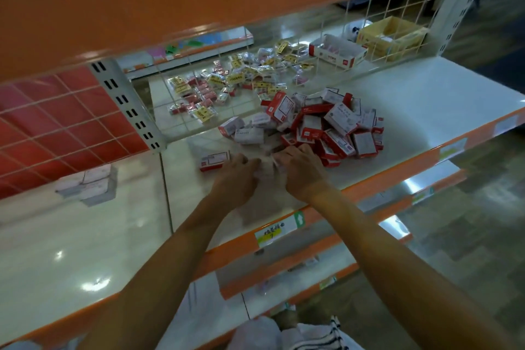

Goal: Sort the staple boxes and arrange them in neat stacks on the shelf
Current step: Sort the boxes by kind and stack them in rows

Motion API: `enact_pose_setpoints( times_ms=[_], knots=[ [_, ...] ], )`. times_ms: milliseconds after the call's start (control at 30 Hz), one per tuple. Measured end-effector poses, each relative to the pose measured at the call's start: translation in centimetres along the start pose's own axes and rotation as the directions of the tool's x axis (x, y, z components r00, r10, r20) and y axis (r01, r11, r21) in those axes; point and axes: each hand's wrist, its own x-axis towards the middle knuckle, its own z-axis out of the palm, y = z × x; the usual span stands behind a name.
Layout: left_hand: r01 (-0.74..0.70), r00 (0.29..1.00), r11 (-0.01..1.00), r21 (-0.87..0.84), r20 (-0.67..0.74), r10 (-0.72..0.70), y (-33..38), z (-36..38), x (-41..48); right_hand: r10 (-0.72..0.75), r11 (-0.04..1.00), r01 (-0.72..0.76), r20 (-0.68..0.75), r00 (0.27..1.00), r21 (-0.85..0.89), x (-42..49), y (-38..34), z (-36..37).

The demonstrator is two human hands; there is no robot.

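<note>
The pale, glossy shelf (426, 99) with an orange front lip runs across the middle of the frame. On it at centre lies a loose heap of red-and-white staple boxes (326, 125). A single box (214, 160) lies flat near the heap's left, and a small blurred stack (88, 183) sits well apart at the left.

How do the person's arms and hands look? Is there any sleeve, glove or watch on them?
Both forearms are bare to the frame's edge: no sleeves, no gloves. The left hand and right hand show no watch or bracelet; the fingers are too blurred to check for rings. A striped black-and-white garment shows below.
</note>
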Motion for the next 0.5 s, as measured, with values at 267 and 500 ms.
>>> enact_pose_setpoints(
  times_ms=[267, 500],
  knots=[
    [0.117, 0.993, 0.963, -0.241, 0.010, -0.118, 0.0, -1.1, -2.6, -0.078, 0.997, 0.079, 0.053, 0.996, -0.021, 0.1, 1.3, -1.6],
    [0.146, 0.975, 0.920, -0.363, -0.105, -0.196, 0.4, -0.4, -4.8, -0.117, 0.991, 0.116, 0.000, 0.993, -0.072, 0.8, 0.7, -1.0]
  ],
)
